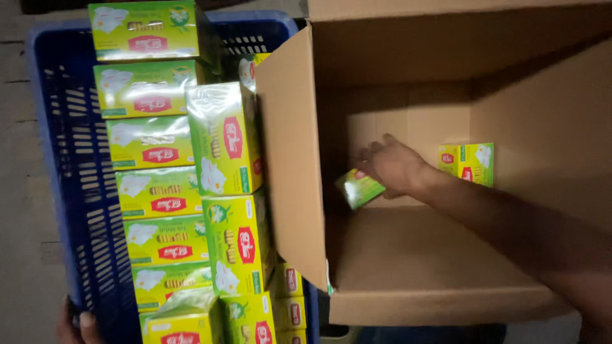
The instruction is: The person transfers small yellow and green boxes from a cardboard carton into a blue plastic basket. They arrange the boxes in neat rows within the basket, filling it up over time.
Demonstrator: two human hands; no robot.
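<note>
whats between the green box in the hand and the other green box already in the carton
In the head view, the right hand itself lies between them: it grips one green box at its left, and the other green box stands beyond the wrist. Otherwise only bare cardboard carton floor.

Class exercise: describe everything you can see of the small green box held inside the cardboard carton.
The small green box is a little rectangular pack, glossy as if wrapped in clear film, light green with a pale picture and a red patch at one corner. It is tilted, one end pointing down toward the carton's floor, near the left inner wall. The right hand grips its upper end with the fingers curled over it. Whether it touches the floor cannot be told.
</note>
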